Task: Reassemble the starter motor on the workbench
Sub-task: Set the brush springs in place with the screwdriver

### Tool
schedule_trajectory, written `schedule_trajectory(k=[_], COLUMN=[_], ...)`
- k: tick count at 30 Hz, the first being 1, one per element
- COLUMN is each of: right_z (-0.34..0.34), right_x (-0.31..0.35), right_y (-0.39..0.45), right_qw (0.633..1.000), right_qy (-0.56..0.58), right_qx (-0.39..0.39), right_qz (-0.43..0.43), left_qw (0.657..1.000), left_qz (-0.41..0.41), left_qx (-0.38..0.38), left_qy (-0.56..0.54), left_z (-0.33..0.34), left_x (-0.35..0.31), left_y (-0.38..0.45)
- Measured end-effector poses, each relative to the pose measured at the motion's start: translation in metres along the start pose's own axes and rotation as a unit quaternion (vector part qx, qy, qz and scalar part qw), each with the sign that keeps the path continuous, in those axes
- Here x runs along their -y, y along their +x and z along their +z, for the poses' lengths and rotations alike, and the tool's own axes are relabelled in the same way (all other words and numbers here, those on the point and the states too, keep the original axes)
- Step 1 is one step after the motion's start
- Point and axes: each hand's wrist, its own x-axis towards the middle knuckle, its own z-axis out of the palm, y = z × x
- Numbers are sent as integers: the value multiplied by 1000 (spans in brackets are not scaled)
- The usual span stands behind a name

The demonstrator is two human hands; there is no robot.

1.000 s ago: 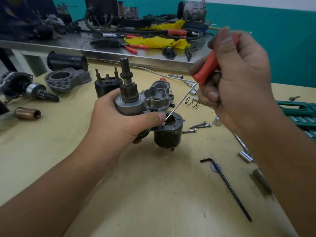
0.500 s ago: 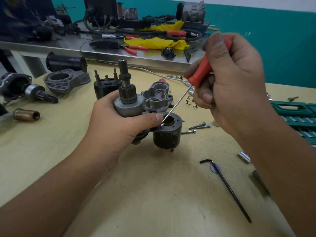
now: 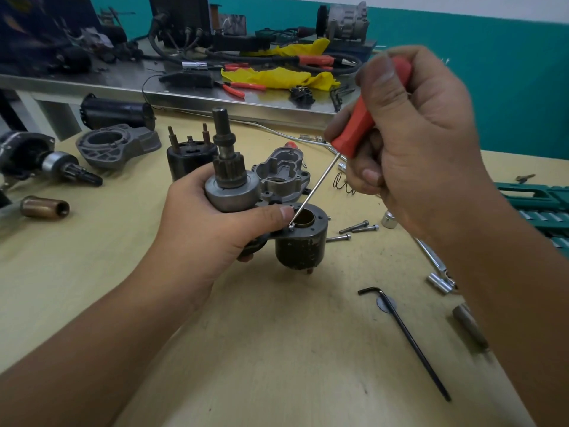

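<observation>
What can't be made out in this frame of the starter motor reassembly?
- Head view: underside of the starter assembly, covered by the left hand.
- Head view: top of the screwdriver handle, wrapped in the right hand.
- Head view: screw head type, too small.
- Head view: green tool case, cut off by the right edge.

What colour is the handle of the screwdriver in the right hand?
Red-orange, seen clearly in the head view: screwdriver handle.

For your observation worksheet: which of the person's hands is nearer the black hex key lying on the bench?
Right. The right hand is above the hex key; the left hand is farther off to its left.
</observation>
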Motion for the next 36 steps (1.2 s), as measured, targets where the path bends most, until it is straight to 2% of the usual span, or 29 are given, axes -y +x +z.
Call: schedule_trajectory(k=[10, 13, 17, 21, 25, 28, 30, 34, 36], right_z=[15, 16, 16, 22, 20, 15, 15, 16, 16], right_x=[21, 24, 26, 23, 29, 33, 33, 29, 27], right_y=[0, 0, 6, 6, 6, 6, 6, 5, 5], right_qw=[983, 983, 968, 971, 977, 968, 966, 959, 961], right_qy=[-121, -113, -177, -163, -142, -172, -182, -226, -224], right_qx=[110, 120, 127, 98, 111, 135, 124, 42, 25], right_qz=[-88, -86, -127, -147, -114, -120, -136, -164, -161], left_qw=[1000, 1000, 1000, 999, 999, 999, 999, 999, 999], left_qz=[4, -1, -5, -1, -1, -11, -17, -30, -31], left_qx=[-9, -9, -14, -11, -7, -7, -4, -6, -5], left_qy=[14, 12, 28, 38, 40, 37, 37, 39, 41], left_z=[6, 7, 7, 8, 9, 8, 7, 5, 5], left_x=[-6, -6, -6, -7, -7, -7, -7, -5, -5], left_y=[-1, 0, 0, 0, 0, 1, 1, 2, 3])
